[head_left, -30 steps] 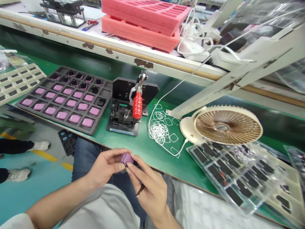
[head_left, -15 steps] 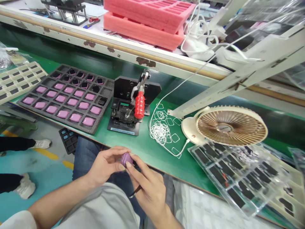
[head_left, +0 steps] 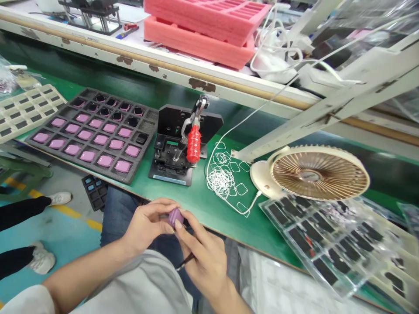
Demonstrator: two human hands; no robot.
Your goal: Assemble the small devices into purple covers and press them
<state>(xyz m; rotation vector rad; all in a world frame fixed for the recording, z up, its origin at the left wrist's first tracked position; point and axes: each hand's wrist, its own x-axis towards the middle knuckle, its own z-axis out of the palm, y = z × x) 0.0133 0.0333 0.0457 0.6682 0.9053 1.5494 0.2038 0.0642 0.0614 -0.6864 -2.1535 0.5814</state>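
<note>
A small purple watch case [head_left: 176, 216] is held just off the front edge of the green bench, over my lap. My left hand [head_left: 145, 224] pinches it from the left between thumb and fingers. From the other side, my right hand [head_left: 207, 257] grips the same case with thumb and fingertips. A thin dark tool [head_left: 185, 262], its kind unclear, is tucked in the right hand and sticks out below the palm. Fingers cover much of the case. Beyond the hands stands a black clamp fixture [head_left: 172, 176] with a red handle [head_left: 194, 146].
At left, a grey foam tray [head_left: 149, 124] holds several purple cases. White ring gaskets [head_left: 221, 182] lie in a pile near a cable. A fan [head_left: 319, 172] and clear plastic trays [head_left: 284, 235] stand at right. Pink foam trays [head_left: 196, 37] rest on the shelf. Another person's shoes [head_left: 42, 259] show at left.
Both hands keep their hold on the watch case, with only slight shifts of the fingers. The view has moved slightly. The other person's near foot has moved a little right.
</note>
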